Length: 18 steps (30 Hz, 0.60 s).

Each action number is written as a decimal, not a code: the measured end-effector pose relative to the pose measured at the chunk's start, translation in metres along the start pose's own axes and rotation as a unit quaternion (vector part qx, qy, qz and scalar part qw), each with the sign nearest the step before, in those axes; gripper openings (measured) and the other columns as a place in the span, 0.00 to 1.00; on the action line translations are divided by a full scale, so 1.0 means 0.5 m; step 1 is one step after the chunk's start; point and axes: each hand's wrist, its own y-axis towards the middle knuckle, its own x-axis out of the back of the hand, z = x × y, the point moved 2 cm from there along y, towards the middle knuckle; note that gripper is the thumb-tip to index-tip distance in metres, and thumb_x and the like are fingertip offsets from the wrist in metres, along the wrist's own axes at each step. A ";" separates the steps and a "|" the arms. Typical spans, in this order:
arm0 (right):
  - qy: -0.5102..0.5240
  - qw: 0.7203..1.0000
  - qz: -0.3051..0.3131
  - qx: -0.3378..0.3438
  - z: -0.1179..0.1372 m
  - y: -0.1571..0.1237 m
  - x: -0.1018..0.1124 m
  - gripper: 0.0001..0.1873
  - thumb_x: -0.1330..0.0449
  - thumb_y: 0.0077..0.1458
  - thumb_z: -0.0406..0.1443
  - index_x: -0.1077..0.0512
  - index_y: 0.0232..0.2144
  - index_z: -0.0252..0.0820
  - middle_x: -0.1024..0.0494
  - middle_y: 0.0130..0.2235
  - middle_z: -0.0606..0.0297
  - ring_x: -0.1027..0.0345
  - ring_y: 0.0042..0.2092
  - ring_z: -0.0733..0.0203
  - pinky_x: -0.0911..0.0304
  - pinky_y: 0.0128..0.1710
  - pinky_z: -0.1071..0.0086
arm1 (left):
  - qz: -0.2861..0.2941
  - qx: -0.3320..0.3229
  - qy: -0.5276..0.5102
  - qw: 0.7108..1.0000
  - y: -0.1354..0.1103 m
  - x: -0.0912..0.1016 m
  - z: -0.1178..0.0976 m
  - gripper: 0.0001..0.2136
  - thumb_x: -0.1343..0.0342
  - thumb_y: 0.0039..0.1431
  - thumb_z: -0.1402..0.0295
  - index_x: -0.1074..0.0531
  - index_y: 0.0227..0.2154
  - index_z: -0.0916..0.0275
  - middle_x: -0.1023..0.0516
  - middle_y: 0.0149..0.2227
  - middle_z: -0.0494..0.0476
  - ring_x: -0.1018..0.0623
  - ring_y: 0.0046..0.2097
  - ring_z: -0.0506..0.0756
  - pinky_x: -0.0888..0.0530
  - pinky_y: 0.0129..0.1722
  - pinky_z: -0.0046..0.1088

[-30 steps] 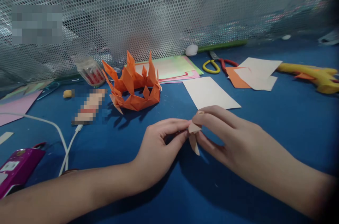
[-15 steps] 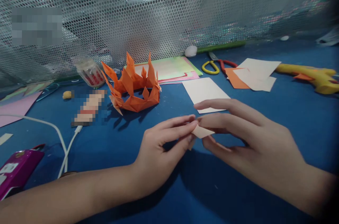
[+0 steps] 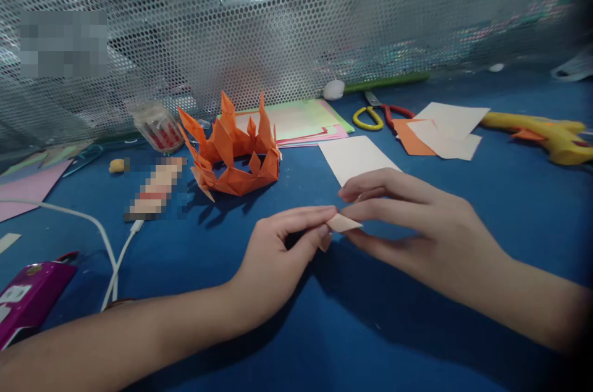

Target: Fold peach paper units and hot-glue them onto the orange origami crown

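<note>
A small folded piece of pale cream paper (image 3: pixel 344 223) is held above the blue table, its pointed tip toward the right. My left hand (image 3: pixel 282 262) is closed on it, pinching its left end between thumb and fingers; a small flap shows below the thumb. My right hand (image 3: pixel 430 231) comes from the other side with index finger and thumb at the paper's right part; their exact contact is partly hidden behind the paper. A white paper sheet (image 3: pixel 356 157) lies just behind my right fingers. The orange folded-paper crown (image 3: pixel 236 179) stands upright beyond my left hand.
Scissors (image 3: pixel 368 119), cut paper pieces (image 3: pixel 447 126) and a yellow glue gun (image 3: pixel 551 133) lie back right. Coloured sheets (image 3: pixel 301 117) sit behind the crown. A glass jar (image 3: pixel 157 126), white cable (image 3: pixel 109 244) and purple box (image 3: pixel 32 293) are left. Perforated mesh (image 3: pixel 287 21) closes the back.
Both hands and the folded paper have shifted slightly left. My left fingers have drawn closer together, and my right middle finger is more bent.
</note>
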 end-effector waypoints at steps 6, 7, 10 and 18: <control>-0.016 0.999 0.000 -0.048 -0.012 -0.002 -0.016 0.09 0.42 0.62 0.32 0.24 0.31 0.44 0.20 0.39 0.58 0.21 0.36 0.59 0.25 0.34 0.68 | -0.006 0.079 -0.018 0.997 0.004 0.000 0.008 0.13 0.38 0.60 0.68 0.16 0.46 0.61 0.14 0.34 0.56 0.18 0.36 0.55 0.22 0.38 0.28; -0.027 0.999 -0.004 -0.045 -0.010 -0.001 -0.017 0.10 0.42 0.63 0.33 0.24 0.30 0.43 0.20 0.38 0.58 0.22 0.35 0.59 0.26 0.33 0.69 | -0.006 0.082 -0.020 0.996 0.004 0.000 0.009 0.14 0.38 0.60 0.68 0.17 0.47 0.61 0.13 0.36 0.56 0.18 0.37 0.56 0.22 0.40 0.28; -0.059 0.997 -0.013 -0.041 -0.007 0.001 -0.016 0.11 0.43 0.64 0.35 0.23 0.30 0.42 0.20 0.36 0.58 0.22 0.34 0.58 0.26 0.32 0.68 | -0.004 0.087 -0.008 0.996 0.005 0.000 0.009 0.13 0.39 0.60 0.68 0.17 0.47 0.62 0.13 0.38 0.57 0.17 0.37 0.56 0.21 0.40 0.29; 0.048 0.987 0.031 -0.147 -0.003 -0.002 -0.024 0.09 0.42 0.55 0.31 0.23 0.29 0.47 0.22 0.35 0.62 0.24 0.34 0.58 0.28 0.32 0.68 | -0.017 0.098 -0.002 0.995 0.004 0.001 0.010 0.11 0.38 0.58 0.71 0.15 0.41 0.60 0.12 0.37 0.55 0.16 0.37 0.58 0.21 0.37 0.29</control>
